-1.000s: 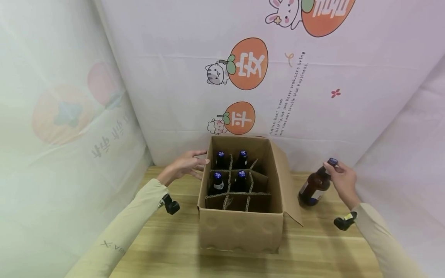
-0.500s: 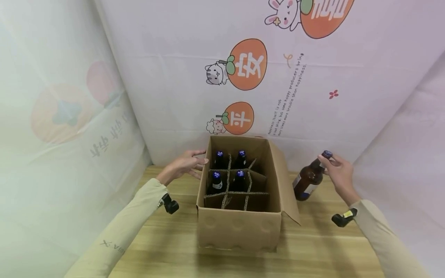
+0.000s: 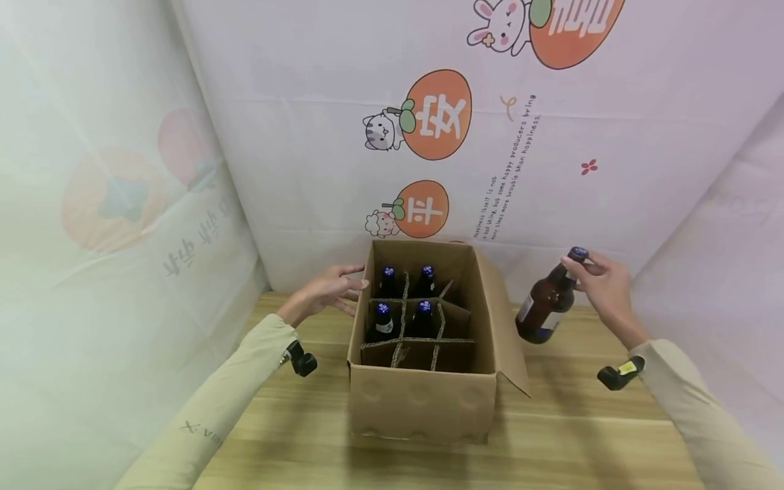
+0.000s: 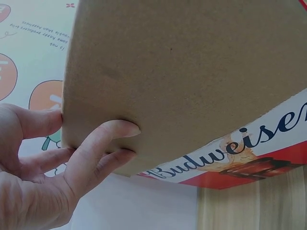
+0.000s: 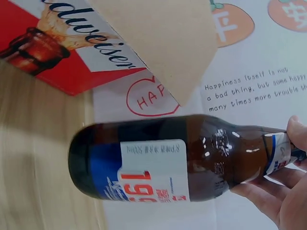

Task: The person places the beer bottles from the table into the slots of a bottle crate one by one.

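My right hand [image 3: 608, 286] pinches the neck of a brown glass beer bottle [image 3: 544, 309] just below its blue cap. The bottle hangs tilted above the table, to the right of an open cardboard box [image 3: 422, 408]. Its white and blue label [image 5: 153, 167] shows in the right wrist view. My left hand [image 3: 327, 289] touches the left side of the box near its far corner, fingers extended against the cardboard [image 4: 182, 62]. Inside the box, several capped bottles [image 3: 424, 309] stand in the left and middle compartments.
Cardboard dividers [image 3: 416, 340] split the box into compartments. A flap [image 3: 505, 327] folds outward on its right side, between box and held bottle. The box stands on a wooden table [image 3: 294, 435], close to a printed white cloth wall [image 3: 306, 170].
My right hand has raised the beer bottle off the table, after a slight shift leftward toward the box. The left hand and the box stay in place.
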{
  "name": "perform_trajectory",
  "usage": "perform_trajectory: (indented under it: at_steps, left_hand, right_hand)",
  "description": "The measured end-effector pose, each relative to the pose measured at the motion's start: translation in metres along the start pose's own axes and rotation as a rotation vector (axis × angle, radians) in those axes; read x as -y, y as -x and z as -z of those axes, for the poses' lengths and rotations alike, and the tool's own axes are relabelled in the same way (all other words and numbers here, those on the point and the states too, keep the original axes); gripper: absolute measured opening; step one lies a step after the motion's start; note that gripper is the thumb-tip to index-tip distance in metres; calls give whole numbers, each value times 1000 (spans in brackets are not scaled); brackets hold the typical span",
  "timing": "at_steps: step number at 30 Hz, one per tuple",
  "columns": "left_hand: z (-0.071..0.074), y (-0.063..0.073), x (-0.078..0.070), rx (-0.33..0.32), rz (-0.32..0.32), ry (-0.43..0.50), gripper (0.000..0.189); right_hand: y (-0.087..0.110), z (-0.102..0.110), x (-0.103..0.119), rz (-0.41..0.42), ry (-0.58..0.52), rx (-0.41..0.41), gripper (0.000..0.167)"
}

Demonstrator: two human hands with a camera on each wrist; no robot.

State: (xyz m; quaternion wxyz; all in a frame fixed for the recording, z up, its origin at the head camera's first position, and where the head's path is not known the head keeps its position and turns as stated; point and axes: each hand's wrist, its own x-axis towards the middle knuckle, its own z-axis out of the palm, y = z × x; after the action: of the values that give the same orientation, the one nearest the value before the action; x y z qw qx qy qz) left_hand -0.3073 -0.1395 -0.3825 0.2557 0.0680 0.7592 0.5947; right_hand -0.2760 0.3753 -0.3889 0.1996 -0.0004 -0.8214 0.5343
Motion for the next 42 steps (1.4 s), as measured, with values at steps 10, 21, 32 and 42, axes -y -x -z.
perform_trajectory:
  at_steps: [10,21,32,42]
  left_hand:
    - [1,2,3,-18,2,-5,68]
    - [3,4,0,-17,6,-8,69]
    - [5,4,-6,-9,7,-8,70]
    - [1,1,0,-15,18,14,70]
  right_hand:
    - [1,-3,20,11,64,33,58]
    - [-12,-12,48,41,7,-8,54]
    - [-21,-18,66,68,12,-7,54]
    - [-16,-9,93,130,-180,-60,16]
